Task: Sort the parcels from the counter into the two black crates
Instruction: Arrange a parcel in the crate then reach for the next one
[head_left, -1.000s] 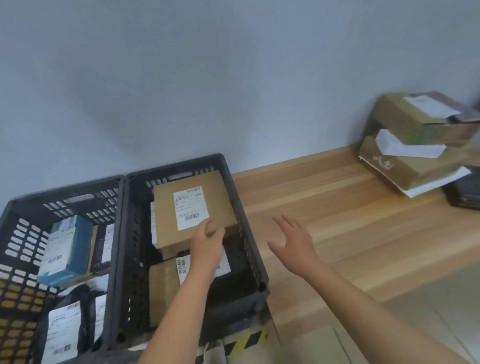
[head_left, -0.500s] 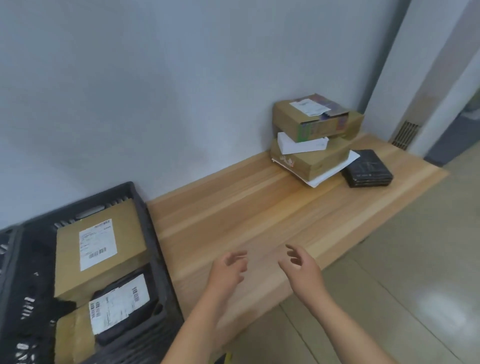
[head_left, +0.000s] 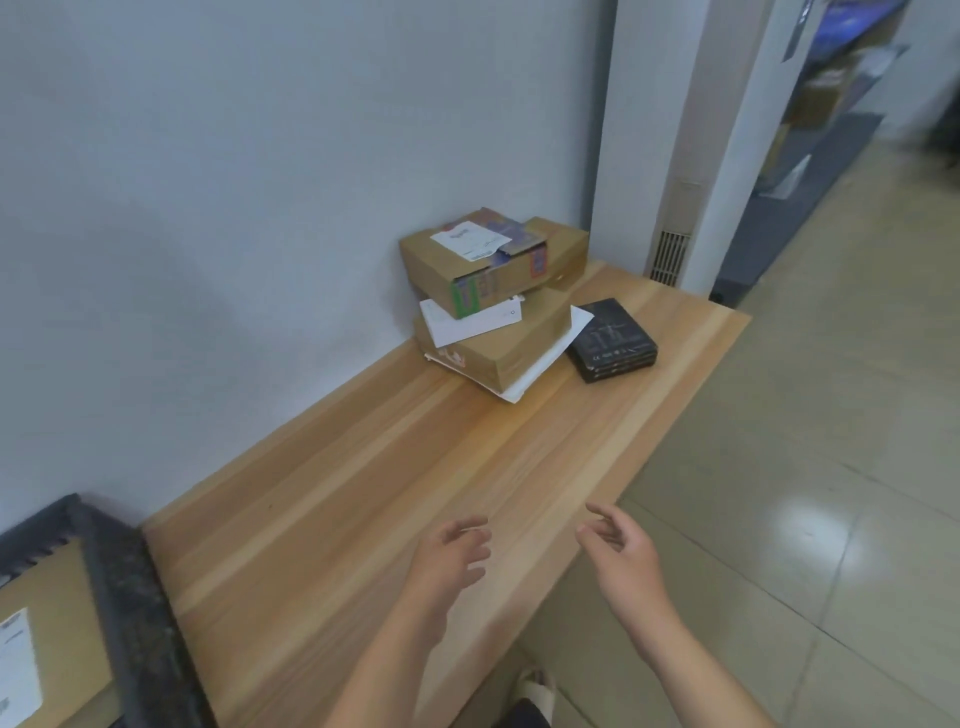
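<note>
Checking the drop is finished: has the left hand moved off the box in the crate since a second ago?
Yes. The left hand has left the black crate and moved right, now open above the wooden counter, holding nothing.

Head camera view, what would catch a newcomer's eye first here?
The stack of cardboard parcels against the wall at the far end of the wooden counter stands out first, with a black box beside it. Nearer, the left hand and right hand hover empty by the counter's front edge. A black crate holding a labelled parcel sits at lower left.
</note>
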